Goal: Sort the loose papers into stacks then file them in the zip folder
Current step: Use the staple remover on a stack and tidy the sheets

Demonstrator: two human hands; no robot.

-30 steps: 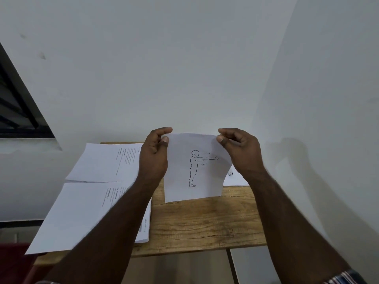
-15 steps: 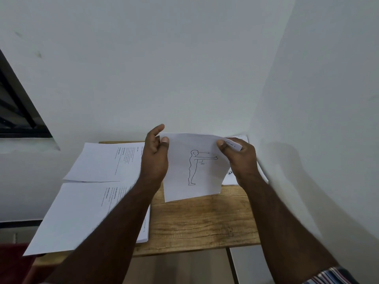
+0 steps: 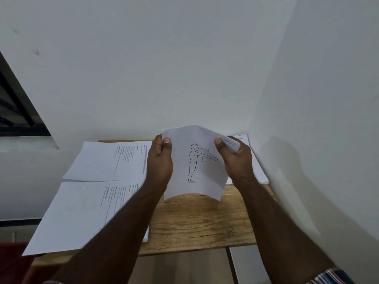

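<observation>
Wooden table [image 3: 196, 222] — left hand [image 3: 160, 160] and right hand [image 3: 235, 160] pinch the drawing sheet [image 3: 196, 171], hiding papers [image 3: 256, 171] behind.

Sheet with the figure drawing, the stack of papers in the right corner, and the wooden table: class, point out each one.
Sheet with the figure drawing [image 3: 202, 182]: head view, lower blank area.
Stack of papers in the right corner [image 3: 258, 173]: head view, right part beyond the wrist.
Wooden table [image 3: 196, 224]: head view, bare top.

White walls [image 3: 184, 68] meeting in a corner, dark-framed window [image 3: 14, 107], wooden table [image 3: 201, 226]
</observation>
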